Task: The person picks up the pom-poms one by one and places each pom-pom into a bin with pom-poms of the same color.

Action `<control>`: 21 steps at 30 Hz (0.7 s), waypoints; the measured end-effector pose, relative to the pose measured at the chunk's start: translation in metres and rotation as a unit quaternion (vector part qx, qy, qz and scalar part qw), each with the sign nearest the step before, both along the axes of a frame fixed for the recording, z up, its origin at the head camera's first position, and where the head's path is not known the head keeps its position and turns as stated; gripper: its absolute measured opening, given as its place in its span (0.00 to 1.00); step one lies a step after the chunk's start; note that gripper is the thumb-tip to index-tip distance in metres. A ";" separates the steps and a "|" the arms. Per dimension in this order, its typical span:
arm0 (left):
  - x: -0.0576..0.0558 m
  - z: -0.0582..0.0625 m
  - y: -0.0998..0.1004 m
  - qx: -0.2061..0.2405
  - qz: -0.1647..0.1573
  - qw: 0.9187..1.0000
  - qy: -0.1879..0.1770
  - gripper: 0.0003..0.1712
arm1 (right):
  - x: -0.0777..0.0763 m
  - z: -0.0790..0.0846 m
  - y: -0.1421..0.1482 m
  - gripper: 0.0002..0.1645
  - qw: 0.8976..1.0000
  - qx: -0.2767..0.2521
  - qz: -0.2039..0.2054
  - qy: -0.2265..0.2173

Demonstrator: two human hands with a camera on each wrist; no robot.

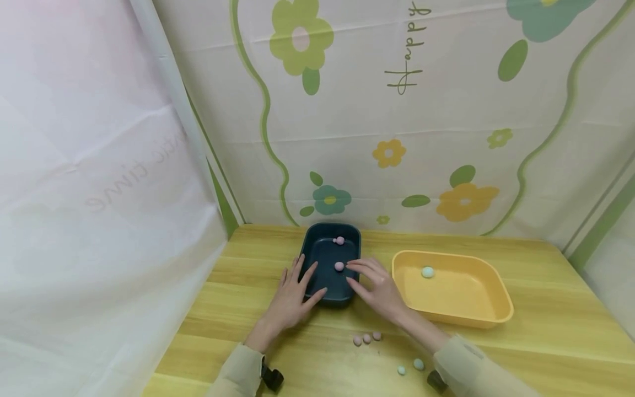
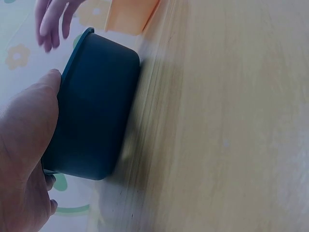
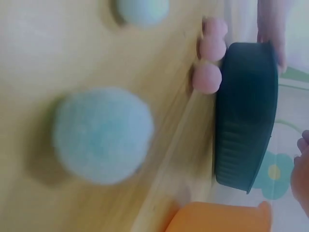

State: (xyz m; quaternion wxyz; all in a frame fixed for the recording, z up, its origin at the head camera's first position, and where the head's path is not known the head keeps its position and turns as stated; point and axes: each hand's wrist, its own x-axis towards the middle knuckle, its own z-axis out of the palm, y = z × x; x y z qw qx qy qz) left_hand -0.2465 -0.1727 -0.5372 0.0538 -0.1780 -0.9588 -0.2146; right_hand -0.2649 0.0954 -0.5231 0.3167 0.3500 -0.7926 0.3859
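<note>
A dark blue-green tray (image 1: pixel 321 253) stands at the back of the table, with pink balls in it. My left hand (image 1: pixel 289 304) lies with spread fingers over its left side and near corner, touching the rim. My right hand (image 1: pixel 381 291) hovers at the tray's right edge, fingers loosely bent, thumb and forefinger apart. Just beyond its fingertips sits one pink ball (image 1: pixel 339 266). Farther back in the tray is another pink ball (image 1: pixel 340 241) with a tiny pink piece beside it. In the left wrist view, the right hand (image 2: pixel 57 21) shows nothing between its fingers.
A yellow tray (image 1: pixel 451 300) holding a pale green ball (image 1: pixel 428 272) stands to the right. Three pink balls (image 1: pixel 366 338) lie in a row in front. Nearer me are a larger pale green ball (image 1: pixel 419 364) and a smaller one (image 1: pixel 401 370). A printed curtain (image 1: pixel 347 116) hangs behind.
</note>
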 end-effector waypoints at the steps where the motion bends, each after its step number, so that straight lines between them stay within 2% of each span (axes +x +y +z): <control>1: 0.000 0.000 0.000 0.000 0.000 1.000 0.000 0.46 | 0.004 0.000 0.002 0.23 1.000 -0.007 0.006 -0.006; 6: -0.001 -0.002 0.000 0.002 0.002 1.000 0.000 0.45 | 0.020 0.000 0.013 0.24 0.998 -0.044 0.043 -0.023; 11: -0.001 -0.002 -0.001 0.003 -0.001 1.000 -0.002 0.46 | 0.034 -0.004 0.022 0.27 0.996 -0.060 0.057 -0.036; 17: 0.000 -0.001 -0.001 0.007 -0.004 1.000 -0.009 0.46 | 0.048 -0.010 0.035 0.25 0.990 -0.069 0.072 -0.103; 21: 0.000 -0.001 -0.001 0.010 -0.004 1.000 -0.009 0.46 | 0.057 -0.015 0.045 0.23 0.987 -0.052 0.075 -0.133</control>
